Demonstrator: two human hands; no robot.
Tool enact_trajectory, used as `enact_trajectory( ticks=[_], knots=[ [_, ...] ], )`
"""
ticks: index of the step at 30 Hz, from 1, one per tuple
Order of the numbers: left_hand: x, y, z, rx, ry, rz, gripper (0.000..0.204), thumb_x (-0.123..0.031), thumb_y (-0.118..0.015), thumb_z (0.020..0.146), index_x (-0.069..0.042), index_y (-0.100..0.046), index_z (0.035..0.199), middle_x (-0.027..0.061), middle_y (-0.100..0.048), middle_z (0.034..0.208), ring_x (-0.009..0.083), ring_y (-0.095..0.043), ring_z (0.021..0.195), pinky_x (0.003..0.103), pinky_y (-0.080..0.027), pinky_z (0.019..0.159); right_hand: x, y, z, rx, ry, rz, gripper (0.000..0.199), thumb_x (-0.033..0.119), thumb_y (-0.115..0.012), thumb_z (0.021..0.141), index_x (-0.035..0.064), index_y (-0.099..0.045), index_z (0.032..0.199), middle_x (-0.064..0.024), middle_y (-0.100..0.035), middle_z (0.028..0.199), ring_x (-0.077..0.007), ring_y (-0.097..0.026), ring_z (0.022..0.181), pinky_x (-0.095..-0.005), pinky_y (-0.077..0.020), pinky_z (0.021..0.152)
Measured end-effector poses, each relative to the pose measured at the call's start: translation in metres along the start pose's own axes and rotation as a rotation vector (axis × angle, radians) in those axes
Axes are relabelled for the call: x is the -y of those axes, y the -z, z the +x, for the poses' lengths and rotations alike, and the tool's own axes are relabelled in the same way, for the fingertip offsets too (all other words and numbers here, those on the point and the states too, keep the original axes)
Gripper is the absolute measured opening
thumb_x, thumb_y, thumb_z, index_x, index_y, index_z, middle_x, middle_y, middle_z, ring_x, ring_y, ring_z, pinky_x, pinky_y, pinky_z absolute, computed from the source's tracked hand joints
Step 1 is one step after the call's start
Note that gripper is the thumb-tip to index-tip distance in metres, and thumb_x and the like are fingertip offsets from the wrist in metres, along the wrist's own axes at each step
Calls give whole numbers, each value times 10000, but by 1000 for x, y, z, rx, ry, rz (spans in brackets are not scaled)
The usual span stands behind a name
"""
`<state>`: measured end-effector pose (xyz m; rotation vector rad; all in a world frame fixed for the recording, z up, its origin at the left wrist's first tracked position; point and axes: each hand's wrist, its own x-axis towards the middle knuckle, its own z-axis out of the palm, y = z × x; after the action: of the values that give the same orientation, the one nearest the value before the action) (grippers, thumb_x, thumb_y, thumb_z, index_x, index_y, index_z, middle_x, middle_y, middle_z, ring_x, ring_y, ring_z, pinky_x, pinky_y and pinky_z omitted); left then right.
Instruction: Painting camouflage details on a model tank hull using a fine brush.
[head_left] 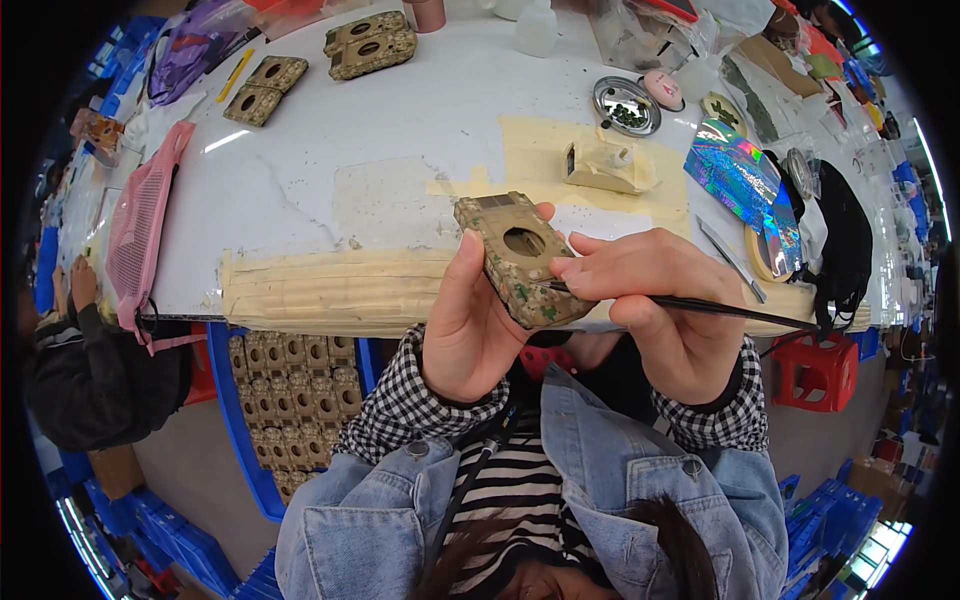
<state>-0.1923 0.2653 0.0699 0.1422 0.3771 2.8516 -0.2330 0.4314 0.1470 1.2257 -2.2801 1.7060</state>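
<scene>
A white, faintly marbled tabletop [290, 170] spreads before you, with a band of cream masking tape [330, 290] along its near edge. At the far left lie more camouflage-patterned hull-shaped pieces [372, 48]; on the left, a pink mesh pouch [150, 215] hangs over the edge near a co-worker in dark clothing [100, 375]. Below the table's near left edge, a blue plastic crate [226, 400] holds rows of similar pieces.

Your left hand [468, 340] grips a tan-and-green camouflage piece with a round hole [512, 270], tilted above the taped near edge, at the middle. Your right hand [680, 315] pinches a slim black tool [730, 310], its tip at the piece's right side; whether it touches, you cannot tell.

Farther right sit a round silver dish with dark green bits [598, 100] and a shiny iridescent sheet [730, 165].
</scene>
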Motion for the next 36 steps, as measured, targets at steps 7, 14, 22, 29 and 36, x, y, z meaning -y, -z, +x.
enact_trajectory(
  ticks=[7,14,22,29,36],
  knots=[
    [-1,-3,0,-17,8,8,542,-424,-301,994,-26,-297,1362,127,-462,1312,218,-512,1179,416,-441,1009,0,1,-1,13,9,-8,156,81,-682,799,5,-663,934,-105,-675,891,-257,-646,793,-352,-508,840],
    [0,-5,0,-47,3,23,538,-420,-304,995,-26,-298,1361,123,-464,1311,218,-512,1179,417,-437,1012,0,1,-1,9,11,-9,162,89,-686,796,6,-664,934,-103,-675,897,-260,-647,804,-358,-510,845],
    [0,-2,0,-17,5,11,536,-419,-300,996,-27,-302,1362,121,-461,1316,219,-504,1187,418,-428,1021,-2,0,-2,-1,10,9,161,88,-685,796,5,-665,932,-102,-679,902,-258,-649,808,-359,-510,846],
    [1,-5,0,-57,-19,22,534,-415,-295,997,-24,-304,1361,129,-482,1293,219,-503,1190,413,-432,1014,-2,0,-1,5,18,-11,162,81,-689,789,0,-665,927,-105,-677,898,-263,-650,805,-359,-513,840],
    [0,-3,0,-22,-8,15,543,-415,-305,995,-10,-302,1357,143,-507,1258,226,-530,1159,408,-442,1005,-3,0,-2,10,46,-36,178,94,-695,785,-1,-663,932,-110,-675,893,-268,-651,803,-358,-521,818]
  ],
)
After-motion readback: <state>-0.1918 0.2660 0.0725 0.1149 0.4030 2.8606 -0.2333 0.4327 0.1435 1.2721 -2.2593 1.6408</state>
